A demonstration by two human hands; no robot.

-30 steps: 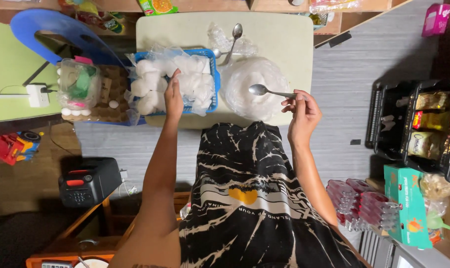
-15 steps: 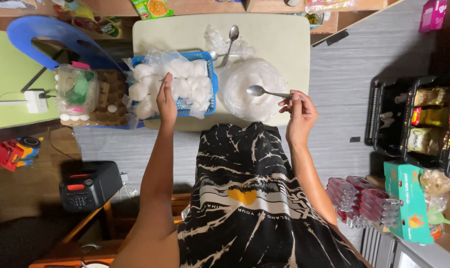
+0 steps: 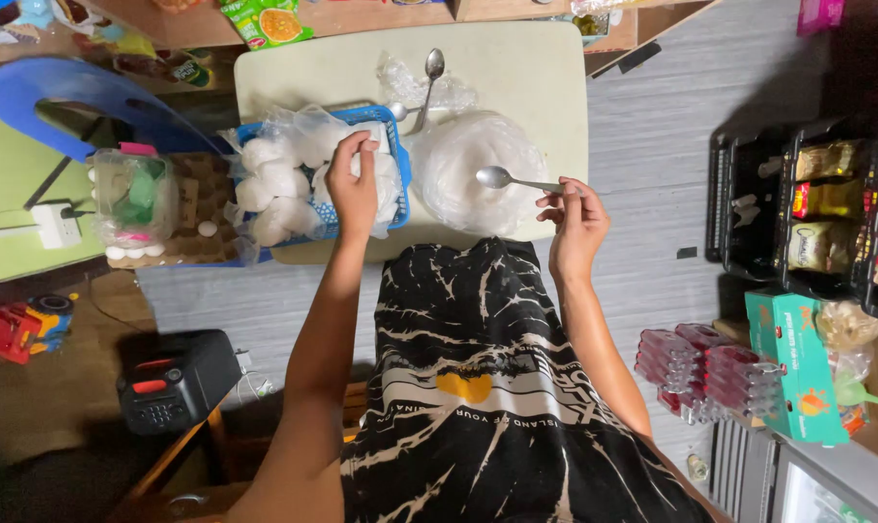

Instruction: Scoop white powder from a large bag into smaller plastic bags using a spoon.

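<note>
My left hand (image 3: 354, 186) reaches into a blue basket (image 3: 396, 138) filled with small clear bags of white stuff (image 3: 274, 179), its fingers pinched on one white bag near the basket's right side. My right hand (image 3: 576, 221) grips the handle of a metal spoon (image 3: 498, 178), whose bowl hovers over a large clear bag of white stuff (image 3: 473, 169) beside the basket. Both rest on a pale table (image 3: 516, 77).
A second spoon (image 3: 429, 79) and crumpled clear plastic lie behind the basket. An egg tray with a plastic jar (image 3: 134, 199) stands left, by a blue chair (image 3: 61, 97). Snack crates (image 3: 812, 208) and a green box (image 3: 792, 363) are at right.
My left hand has slid right and further into the basket, closing its fingers on a white bag. The right hand holds the spoon much as before.
</note>
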